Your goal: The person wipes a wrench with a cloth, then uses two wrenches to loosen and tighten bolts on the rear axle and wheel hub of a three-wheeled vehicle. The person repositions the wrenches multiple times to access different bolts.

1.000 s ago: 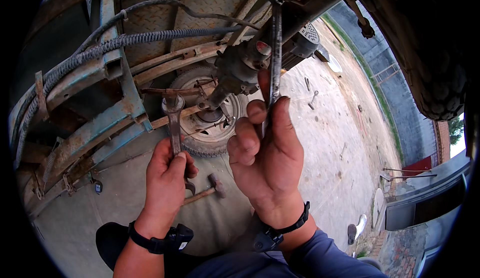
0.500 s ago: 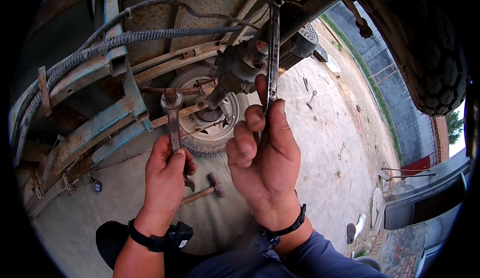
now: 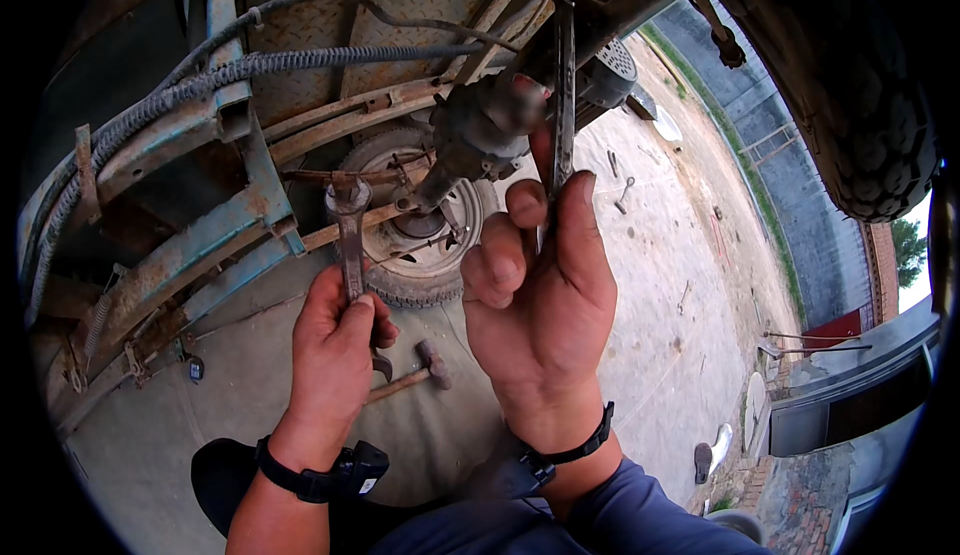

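My left hand [image 3: 335, 330] is closed round a steel wrench [image 3: 351, 250]. That wrench's upper head sits at the end of a rusty rod [image 3: 318, 176], on what looks like a nut; its hooked lower jaw shows below my fingers. Higher up and to the right, my right hand [image 3: 545, 295] grips a second, longer wrench [image 3: 565, 85] between thumb and fingers. This one stands nearly upright, its far head up against the dark underside of the vehicle, where the contact is too dark to make out. Behind it is a greasy metal housing [image 3: 480, 135].
Rusty blue frame rails [image 3: 225, 240] and a ribbed cable sleeve [image 3: 300, 58] run along the left. A spoked wheel [image 3: 430, 240] stands behind the wrenches. On the ground lie a hammer [image 3: 432, 363] and another wrench [image 3: 626, 191]. A large tyre [image 3: 885, 145] hangs at upper right.
My right hand and its wrench have shifted slightly right, with the wrench's lower end swinging a little that way. My left hand and its wrench stay nearly in place.
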The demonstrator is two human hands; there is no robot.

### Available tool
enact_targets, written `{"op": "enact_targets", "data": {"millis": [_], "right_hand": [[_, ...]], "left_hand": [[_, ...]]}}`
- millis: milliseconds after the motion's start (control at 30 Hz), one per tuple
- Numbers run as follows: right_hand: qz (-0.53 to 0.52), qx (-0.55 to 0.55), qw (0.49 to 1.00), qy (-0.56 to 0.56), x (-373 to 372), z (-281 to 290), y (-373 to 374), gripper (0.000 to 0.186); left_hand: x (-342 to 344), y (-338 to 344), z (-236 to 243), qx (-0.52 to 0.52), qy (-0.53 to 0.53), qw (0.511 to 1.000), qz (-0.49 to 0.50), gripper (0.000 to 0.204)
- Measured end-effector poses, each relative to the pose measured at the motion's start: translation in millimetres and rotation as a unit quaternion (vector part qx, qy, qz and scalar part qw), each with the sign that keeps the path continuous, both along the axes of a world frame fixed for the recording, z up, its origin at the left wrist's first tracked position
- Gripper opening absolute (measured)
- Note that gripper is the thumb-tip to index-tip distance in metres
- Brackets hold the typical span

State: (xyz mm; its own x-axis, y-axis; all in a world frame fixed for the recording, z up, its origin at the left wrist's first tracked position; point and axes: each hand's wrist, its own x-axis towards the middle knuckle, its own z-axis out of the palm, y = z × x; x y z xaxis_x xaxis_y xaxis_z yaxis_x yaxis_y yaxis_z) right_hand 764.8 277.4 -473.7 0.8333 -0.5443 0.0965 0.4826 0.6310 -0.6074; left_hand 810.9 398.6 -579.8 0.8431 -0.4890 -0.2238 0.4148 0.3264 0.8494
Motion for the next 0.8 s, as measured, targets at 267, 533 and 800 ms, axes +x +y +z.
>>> {"op": "enact_targets", "data": {"millis": [267,533,800], "right_hand": [[-0.009,-0.049,0.999,0.003,17.3,17.8,34.2,0.041],[-0.003,-0.066,0.998,0.016,43.3,39.9,51.4,0.034],[0.014,-0.093,0.996,-0.006,65.0,44.3,52.6,0.013]], "left_hand": [[2.9,0.0,-8.7,-0.002,-0.033,0.999,-0.009,0.027],[3.4,1.0,-1.0,-0.012,-0.104,0.994,0.009,0.027],[3.5,-3.7,-15.4,-0.139,-0.018,0.990,-0.008,0.040]]}}
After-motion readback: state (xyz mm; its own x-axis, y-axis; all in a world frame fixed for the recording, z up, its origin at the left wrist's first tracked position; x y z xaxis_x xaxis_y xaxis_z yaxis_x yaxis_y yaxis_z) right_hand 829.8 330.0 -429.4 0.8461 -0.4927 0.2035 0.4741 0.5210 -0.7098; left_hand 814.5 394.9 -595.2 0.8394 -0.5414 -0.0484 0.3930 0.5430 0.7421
